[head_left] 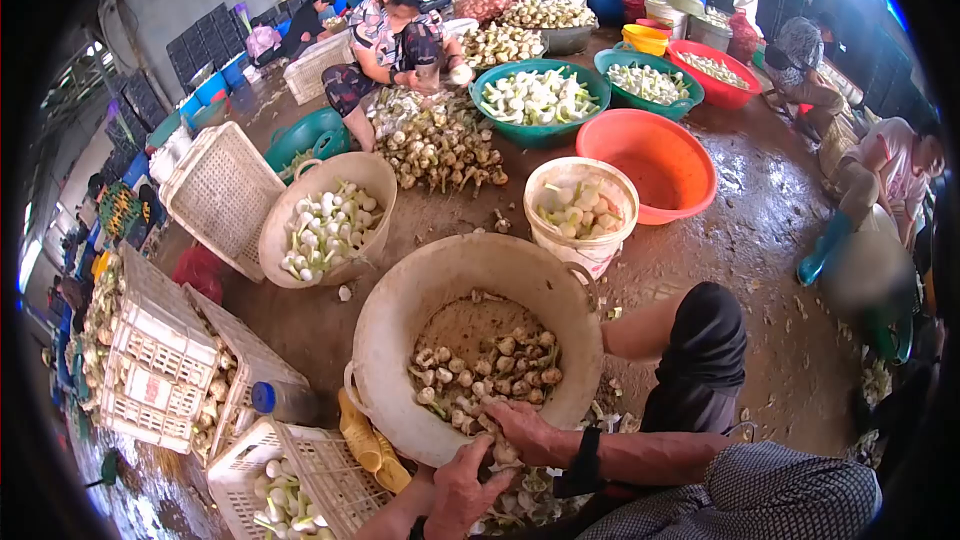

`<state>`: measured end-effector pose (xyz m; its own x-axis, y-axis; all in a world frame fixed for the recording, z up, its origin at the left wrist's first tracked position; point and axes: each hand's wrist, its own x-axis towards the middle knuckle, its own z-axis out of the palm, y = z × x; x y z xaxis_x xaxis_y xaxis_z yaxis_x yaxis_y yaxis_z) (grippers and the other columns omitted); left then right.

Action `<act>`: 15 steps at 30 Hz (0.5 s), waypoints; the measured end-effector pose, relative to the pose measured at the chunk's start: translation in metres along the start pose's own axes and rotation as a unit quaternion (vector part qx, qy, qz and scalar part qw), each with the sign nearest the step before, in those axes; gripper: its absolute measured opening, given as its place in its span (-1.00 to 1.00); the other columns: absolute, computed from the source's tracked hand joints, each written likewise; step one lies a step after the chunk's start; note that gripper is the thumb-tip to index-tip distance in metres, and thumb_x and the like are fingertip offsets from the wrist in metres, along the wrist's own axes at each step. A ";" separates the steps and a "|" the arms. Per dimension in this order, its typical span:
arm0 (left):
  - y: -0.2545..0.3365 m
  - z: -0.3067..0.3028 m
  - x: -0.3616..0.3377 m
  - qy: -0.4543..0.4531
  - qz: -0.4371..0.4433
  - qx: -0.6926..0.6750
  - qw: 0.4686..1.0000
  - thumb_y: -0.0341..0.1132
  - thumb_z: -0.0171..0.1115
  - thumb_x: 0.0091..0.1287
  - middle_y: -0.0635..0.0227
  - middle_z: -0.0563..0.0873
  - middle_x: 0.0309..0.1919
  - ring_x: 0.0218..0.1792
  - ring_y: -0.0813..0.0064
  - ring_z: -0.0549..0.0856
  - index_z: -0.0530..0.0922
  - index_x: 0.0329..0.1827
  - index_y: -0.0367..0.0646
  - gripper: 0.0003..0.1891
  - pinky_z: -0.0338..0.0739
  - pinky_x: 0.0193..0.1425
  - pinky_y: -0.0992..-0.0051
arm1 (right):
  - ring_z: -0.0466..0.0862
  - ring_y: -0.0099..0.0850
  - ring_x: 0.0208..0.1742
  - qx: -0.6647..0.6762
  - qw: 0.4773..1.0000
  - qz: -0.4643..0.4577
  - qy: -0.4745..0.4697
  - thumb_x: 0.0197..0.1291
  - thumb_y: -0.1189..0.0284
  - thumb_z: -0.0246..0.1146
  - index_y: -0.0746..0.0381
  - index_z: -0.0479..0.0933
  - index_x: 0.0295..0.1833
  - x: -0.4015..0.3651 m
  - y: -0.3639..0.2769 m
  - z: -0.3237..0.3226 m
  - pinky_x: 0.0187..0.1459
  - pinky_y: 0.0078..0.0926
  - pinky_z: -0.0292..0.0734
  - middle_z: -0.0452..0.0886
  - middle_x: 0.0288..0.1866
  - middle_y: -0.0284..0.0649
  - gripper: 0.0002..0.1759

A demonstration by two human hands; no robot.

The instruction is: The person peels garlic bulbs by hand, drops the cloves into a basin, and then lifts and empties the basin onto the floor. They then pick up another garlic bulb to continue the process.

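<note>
A large whitish tub (385, 315) stands tilted toward me between my legs, with unpeeled garlic bulbs (490, 365) heaped in its lower part. At its near rim my right hand (530, 433) curls its fingers round a garlic bulb (504, 452). My left hand (462, 490) meets it from below left, thumb and fingers pinched against the same bulb. The hands partly hide the bulb. Below them lie loose skins and peelings (525, 502) on the floor.
Peeled garlic fills a white bucket (583, 172), a beige tub (275, 230) and a crate (235, 480). A red basin (690, 165), yellow shoes (365, 445) and a blue-capped bottle (285, 400) are nearby. Across from me a person (395, 50) sits by piled garlic; others work at right.
</note>
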<state>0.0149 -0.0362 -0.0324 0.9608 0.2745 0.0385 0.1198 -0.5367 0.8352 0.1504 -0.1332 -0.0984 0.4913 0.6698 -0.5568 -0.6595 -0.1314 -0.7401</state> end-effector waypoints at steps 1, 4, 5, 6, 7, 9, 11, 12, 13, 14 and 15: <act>-0.002 -0.001 0.000 -0.016 0.009 0.042 0.999 -0.25 0.44 0.15 0.00 0.69 -0.10 -0.11 0.08 0.72 0.46 0.24 -0.20 -0.41 0.62 -0.06 0.27 | 0.59 -0.37 -0.15 -0.002 1.000 0.003 -0.001 0.34 0.05 0.17 0.35 0.55 0.09 -0.015 -0.015 0.007 0.01 -0.39 0.49 0.64 -0.12 -0.13 -0.45; 0.006 -0.011 0.004 -0.044 0.017 0.109 0.993 -0.26 0.39 0.16 0.01 0.68 -0.13 -0.14 -0.03 0.69 0.48 0.22 -0.16 -0.46 0.61 -0.13 0.20 | 0.63 -0.33 -0.08 -0.131 0.990 0.034 -0.033 0.40 0.30 0.05 0.23 0.47 0.22 -0.035 -0.038 0.013 0.00 -0.41 0.55 0.65 -0.10 -0.18 -0.62; 0.011 -0.015 0.003 -0.056 0.015 0.135 0.989 -0.26 0.37 0.17 0.02 0.68 -0.15 -0.15 -0.06 0.68 0.48 0.21 -0.14 -0.48 0.60 -0.16 0.18 | 0.63 -0.35 -0.08 -0.143 0.989 -0.008 -0.039 0.42 0.27 0.04 0.23 0.47 0.23 -0.035 -0.037 0.011 -0.01 -0.40 0.55 0.65 -0.10 -0.18 -0.61; 0.007 -0.014 0.003 -0.008 0.041 0.076 0.996 -0.27 0.35 0.20 0.03 0.68 -0.19 -0.17 -0.08 0.67 0.51 0.15 -0.18 -0.54 0.59 -0.18 0.16 | 0.64 -0.36 -0.08 -0.154 0.986 -0.047 -0.050 0.44 0.23 0.02 0.23 0.47 0.23 -0.032 -0.030 0.013 -0.02 -0.39 0.56 0.65 -0.10 -0.19 -0.60; 0.004 -0.017 0.005 0.009 0.039 0.020 0.999 -0.24 0.34 0.24 0.02 0.70 -0.20 -0.17 -0.05 0.68 0.54 0.10 -0.22 -0.59 0.60 -0.15 0.20 | 0.57 -0.45 -0.26 0.078 0.997 0.023 0.014 0.38 0.01 0.12 0.32 0.58 0.02 -0.018 -0.019 0.022 -0.25 -0.43 0.53 0.61 -0.19 -0.22 -0.47; -0.001 -0.019 0.008 0.050 0.023 -0.041 0.998 -0.22 0.36 0.28 0.07 0.72 -0.32 -0.25 0.23 0.76 0.56 0.06 -0.31 -0.61 0.61 -0.14 0.37 | 0.59 -0.48 -0.30 0.070 0.997 0.017 -0.018 0.40 0.14 0.12 0.33 0.56 0.05 -0.026 -0.017 0.011 -0.32 -0.45 0.56 0.62 -0.20 -0.22 -0.55; 0.004 -0.026 0.007 0.061 -0.048 -0.093 0.993 -0.19 0.33 0.33 0.20 0.71 -0.37 -0.30 0.47 0.72 0.56 0.03 -0.32 -0.63 0.59 -0.18 0.46 | 0.61 -0.49 -0.32 -0.077 0.994 -0.064 -0.042 0.42 0.23 0.09 0.35 0.56 0.08 -0.039 -0.033 0.012 -0.36 -0.46 0.59 0.63 -0.23 -0.21 -0.60; 0.001 -0.026 0.007 0.073 -0.066 -0.129 0.987 -0.19 0.31 0.37 0.28 0.71 -0.36 -0.33 0.59 0.67 0.56 0.02 -0.32 -0.64 0.57 -0.22 0.54 | 0.62 -0.48 -0.33 -0.147 0.982 -0.105 -0.055 0.42 0.25 0.09 0.36 0.55 0.10 -0.040 -0.031 0.007 -0.33 -0.45 0.59 0.63 -0.25 -0.19 -0.60; 0.000 -0.028 0.004 0.076 -0.069 -0.128 0.986 -0.19 0.31 0.37 0.28 0.71 -0.36 -0.33 0.59 0.67 0.56 0.02 -0.32 -0.64 0.57 -0.22 0.54 | 0.62 -0.48 -0.33 -0.147 0.982 -0.102 -0.059 0.42 0.25 0.09 0.36 0.55 0.10 -0.042 -0.030 0.004 -0.33 -0.45 0.59 0.63 -0.25 -0.19 -0.60; 0.002 -0.030 0.004 0.072 -0.083 -0.149 0.983 -0.19 0.32 0.37 0.31 0.71 -0.34 -0.33 0.61 0.66 0.56 0.02 -0.32 -0.64 0.56 -0.22 0.56 | 0.64 -0.45 -0.29 -0.199 0.966 -0.150 -0.065 0.41 0.28 0.12 0.35 0.56 0.09 -0.044 -0.031 0.002 -0.28 -0.44 0.58 0.63 -0.23 -0.17 -0.63; 0.005 -0.032 0.004 0.068 -0.096 -0.171 0.978 -0.20 0.33 0.36 0.34 0.72 -0.33 -0.33 0.64 0.64 0.56 0.03 -0.32 -0.64 0.55 -0.23 0.58 | 0.65 -0.42 -0.25 -0.250 0.945 -0.199 -0.070 0.39 0.31 0.15 0.34 0.56 0.07 -0.044 -0.032 0.001 -0.22 -0.43 0.58 0.64 -0.22 -0.15 -0.67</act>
<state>0.0117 -0.0120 -0.0105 0.8841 0.4596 -0.0844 0.1825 -0.1733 0.9678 0.1497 -0.1582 -0.0497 0.5404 0.8246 -0.1677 -0.0695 -0.1549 -0.9855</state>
